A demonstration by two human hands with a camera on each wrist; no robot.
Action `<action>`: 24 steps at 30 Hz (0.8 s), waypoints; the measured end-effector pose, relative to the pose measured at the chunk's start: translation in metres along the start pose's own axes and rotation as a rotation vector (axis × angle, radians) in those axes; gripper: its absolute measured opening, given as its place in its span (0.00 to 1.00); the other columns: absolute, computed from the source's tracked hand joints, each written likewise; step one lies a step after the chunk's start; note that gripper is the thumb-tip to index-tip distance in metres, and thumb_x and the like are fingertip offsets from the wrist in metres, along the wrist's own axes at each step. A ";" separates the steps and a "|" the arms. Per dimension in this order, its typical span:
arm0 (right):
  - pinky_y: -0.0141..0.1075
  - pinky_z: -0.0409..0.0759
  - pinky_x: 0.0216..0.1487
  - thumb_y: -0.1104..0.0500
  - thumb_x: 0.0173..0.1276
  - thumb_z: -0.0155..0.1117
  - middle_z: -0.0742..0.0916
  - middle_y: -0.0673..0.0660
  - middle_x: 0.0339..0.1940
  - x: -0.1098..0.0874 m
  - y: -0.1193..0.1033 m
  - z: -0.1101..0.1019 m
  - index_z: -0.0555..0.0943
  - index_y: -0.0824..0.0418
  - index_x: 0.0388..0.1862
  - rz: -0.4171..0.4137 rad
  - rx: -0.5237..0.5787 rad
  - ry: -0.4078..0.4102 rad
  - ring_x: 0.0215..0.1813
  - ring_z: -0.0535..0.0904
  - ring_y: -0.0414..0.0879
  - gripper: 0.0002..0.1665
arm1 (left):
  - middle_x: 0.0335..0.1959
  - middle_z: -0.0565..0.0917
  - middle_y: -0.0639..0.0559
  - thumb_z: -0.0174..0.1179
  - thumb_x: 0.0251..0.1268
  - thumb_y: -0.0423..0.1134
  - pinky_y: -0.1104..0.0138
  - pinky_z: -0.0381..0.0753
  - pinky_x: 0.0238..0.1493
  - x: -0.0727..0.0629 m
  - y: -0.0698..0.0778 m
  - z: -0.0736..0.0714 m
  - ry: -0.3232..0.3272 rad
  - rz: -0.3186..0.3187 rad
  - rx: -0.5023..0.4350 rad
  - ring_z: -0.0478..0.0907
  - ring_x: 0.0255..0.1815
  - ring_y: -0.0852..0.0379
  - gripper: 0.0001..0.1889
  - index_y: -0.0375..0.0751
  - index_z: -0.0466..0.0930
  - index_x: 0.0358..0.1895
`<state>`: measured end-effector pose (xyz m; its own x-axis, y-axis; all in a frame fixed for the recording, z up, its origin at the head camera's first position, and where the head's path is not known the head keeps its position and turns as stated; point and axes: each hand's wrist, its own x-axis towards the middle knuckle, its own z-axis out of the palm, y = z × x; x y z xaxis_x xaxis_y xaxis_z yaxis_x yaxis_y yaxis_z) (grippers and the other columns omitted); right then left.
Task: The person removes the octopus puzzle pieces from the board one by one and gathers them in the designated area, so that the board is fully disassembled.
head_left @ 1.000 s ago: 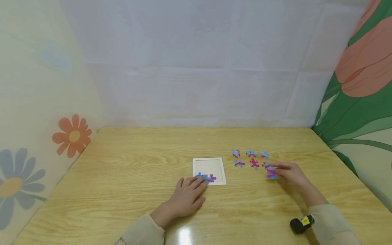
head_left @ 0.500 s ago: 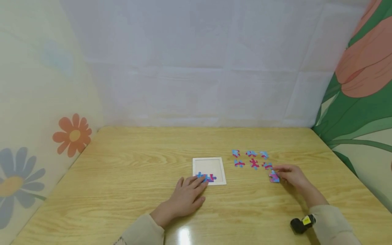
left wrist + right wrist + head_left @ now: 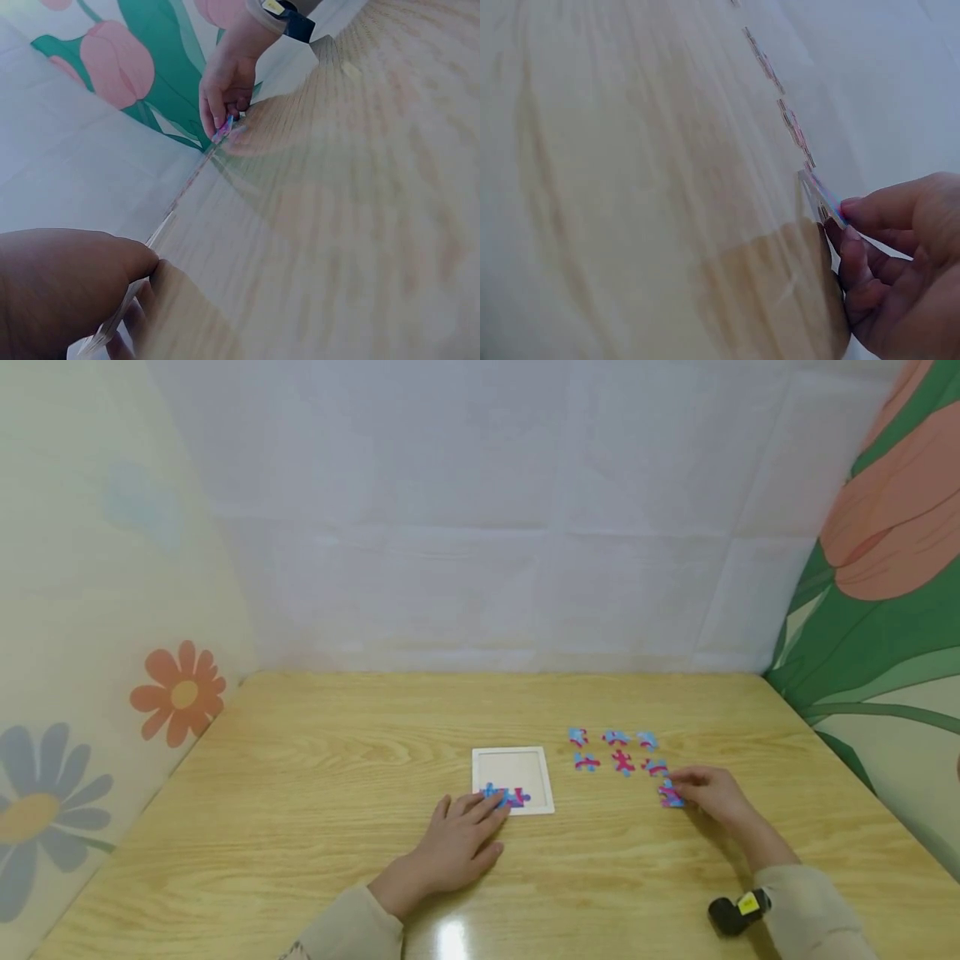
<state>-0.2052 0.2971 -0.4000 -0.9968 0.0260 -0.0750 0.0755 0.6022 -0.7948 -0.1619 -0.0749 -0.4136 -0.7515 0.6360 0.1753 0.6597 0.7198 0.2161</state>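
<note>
A white square puzzle frame point(image 3: 549, 781) lies mid-table in the head view, with joined blue, pink and purple jigsaw pieces point(image 3: 517, 797) along its near edge. My left hand point(image 3: 457, 847) rests with extended fingers over the frame's near-left corner, covering part of those pieces. To the right, my right hand point(image 3: 712, 792) pinches a blue, pink and purple jigsaw piece point(image 3: 670, 794) between thumb and fingers. In the right wrist view that piece point(image 3: 826, 201) tilts up from the wood at the fingertips.
Beyond the right hand's piece, several loose jigsaw pieces point(image 3: 622, 762) lie in two rows, right of the frame. A black wrist device with a yellow label point(image 3: 738, 912) sits at the right sleeve. A white cloth point(image 3: 480, 527) hangs behind the wooden table point(image 3: 300, 760).
My right hand has drawn its jigsaw piece slightly toward me, away from the rows, and the piece has turned in the fingers. The left hand stays put on the frame.
</note>
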 end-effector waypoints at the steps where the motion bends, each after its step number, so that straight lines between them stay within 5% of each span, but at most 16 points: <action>1: 0.33 0.69 0.24 0.68 0.59 0.53 0.80 0.58 0.34 0.000 0.000 0.000 0.74 0.74 0.45 0.009 0.002 0.001 0.28 0.69 0.42 0.15 | 0.63 0.60 0.48 0.46 0.61 0.46 0.41 0.48 0.52 0.000 0.000 0.000 0.000 -0.001 -0.002 0.55 0.60 0.45 0.25 0.42 0.61 0.62; 24: 0.34 0.71 0.26 0.65 0.60 0.53 0.80 0.56 0.29 -0.004 -0.004 -0.001 0.73 0.77 0.43 -0.006 0.032 0.004 0.28 0.72 0.42 0.16 | 0.63 0.59 0.49 0.46 0.61 0.47 0.41 0.47 0.52 0.001 -0.003 0.002 0.006 0.000 -0.015 0.54 0.60 0.45 0.26 0.42 0.61 0.62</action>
<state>-0.2016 0.2958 -0.3956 -0.9974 0.0256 -0.0681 0.0703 0.5769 -0.8138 -0.1640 -0.0756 -0.4162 -0.7518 0.6341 0.1808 0.6591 0.7159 0.2303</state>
